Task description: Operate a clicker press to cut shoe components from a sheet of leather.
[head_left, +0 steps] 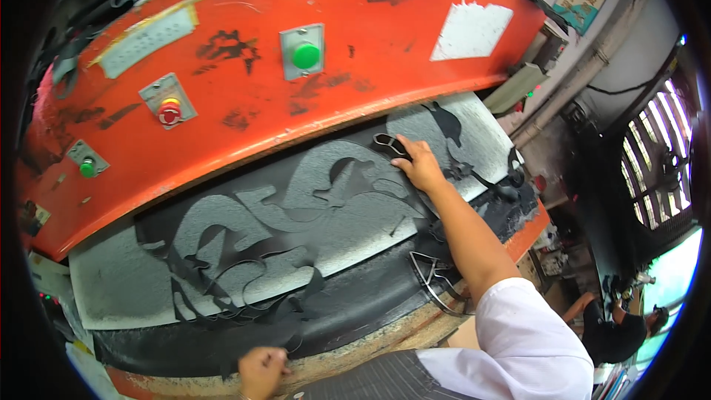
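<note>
My right hand (421, 167) reaches far across the bed and grips a small loop-shaped metal cutting die (390, 146) at the back edge of a black sheet. That black sheet (266, 259) is cut into curved strips with large openings and lies over a grey-white cutting board (111, 281). My left hand (262, 372) is low at the front edge, its fingers curled beside the dark material there; whatever they hold is hidden. Below my right forearm rests a second, larger metal cutting die (437, 281) with an angular frame.
An orange machine beam (355, 37) spans the back, with green buttons (305, 54) and a red knob (169, 110). Black scraps (481, 174) lie on the board's right end. Another person (618, 337) in dark clothing is at the far right, near a large fan (659, 155).
</note>
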Tool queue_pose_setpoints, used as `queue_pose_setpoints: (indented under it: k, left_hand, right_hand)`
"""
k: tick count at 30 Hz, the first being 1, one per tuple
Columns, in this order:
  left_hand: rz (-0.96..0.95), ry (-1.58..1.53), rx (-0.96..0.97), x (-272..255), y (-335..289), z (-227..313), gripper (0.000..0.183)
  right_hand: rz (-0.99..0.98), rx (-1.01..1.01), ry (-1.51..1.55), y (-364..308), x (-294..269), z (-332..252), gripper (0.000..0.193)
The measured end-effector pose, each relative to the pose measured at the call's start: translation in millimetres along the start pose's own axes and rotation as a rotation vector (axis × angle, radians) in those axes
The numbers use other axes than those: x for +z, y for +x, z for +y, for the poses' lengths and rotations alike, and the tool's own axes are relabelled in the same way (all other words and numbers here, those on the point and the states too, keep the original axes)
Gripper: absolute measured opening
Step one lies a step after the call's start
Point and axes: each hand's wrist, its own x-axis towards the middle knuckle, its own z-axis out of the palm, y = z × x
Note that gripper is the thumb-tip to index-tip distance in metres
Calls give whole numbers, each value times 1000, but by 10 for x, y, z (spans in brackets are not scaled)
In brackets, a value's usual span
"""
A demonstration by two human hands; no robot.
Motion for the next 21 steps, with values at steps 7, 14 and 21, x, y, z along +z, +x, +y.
queue_pose_setpoints:
  k: [7, 14, 21]
  left_hand:
    - [958, 151, 679, -1681, 1238, 657, 30]
    - [1197, 335, 866, -2509, 1186, 1231, 35]
    - [469, 266, 672, -693, 403, 131, 30]
  right_hand:
    - [47, -18, 272, 159, -334, -1274, 72]
    - [224, -113, 336, 617, -530, -2280, 35]
    - [-230, -272, 221, -805, -313, -1800, 25]
